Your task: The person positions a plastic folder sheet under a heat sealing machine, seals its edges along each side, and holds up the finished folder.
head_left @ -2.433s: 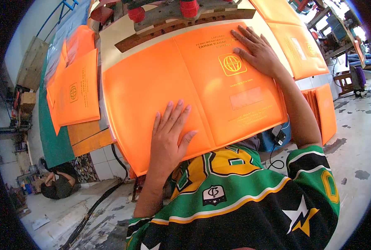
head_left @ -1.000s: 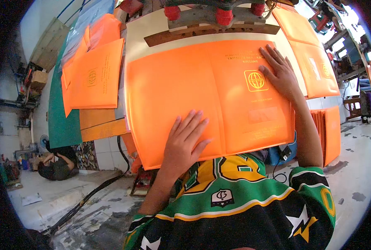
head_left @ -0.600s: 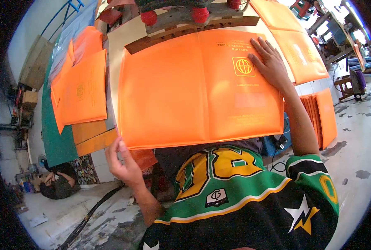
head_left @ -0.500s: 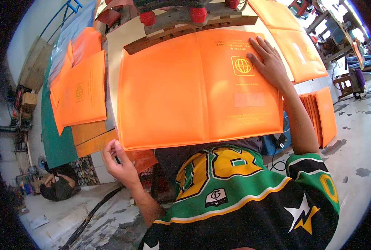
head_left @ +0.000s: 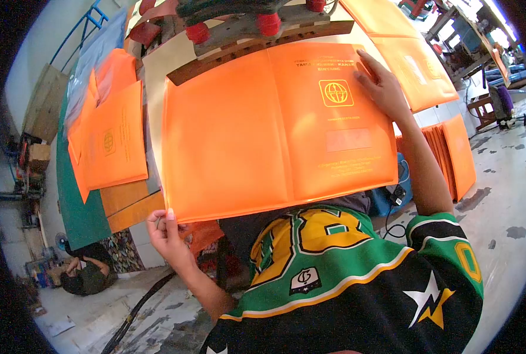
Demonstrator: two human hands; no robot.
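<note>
A wide orange plastic folder cover [head_left: 227, 135] lies spread in front of me, with a fold line down its middle and gold print and a globe emblem on its right half. My left hand [head_left: 171, 239] pinches its near left corner, thumb on top. At the upper right edge rests my right hand [head_left: 382, 88], its fingers stretched out and the thumb apart on the surface. Just beyond the far edge of the cover is a dark machine part with red knobs [head_left: 269, 23] above a brown perforated bar [head_left: 257, 44].
More orange covers [head_left: 112, 138] are piled at the left, and others [head_left: 413, 71] lie at the upper right. A stack of orange covers [head_left: 451, 156] stands at the right. Another person [head_left: 86, 274] is low at the far left. A black cable [head_left: 136, 312] crosses the floor.
The cover has turned slightly, its near left corner lower with my left hand. My right hand has shifted from lying flat on the print to the cover's right edge.
</note>
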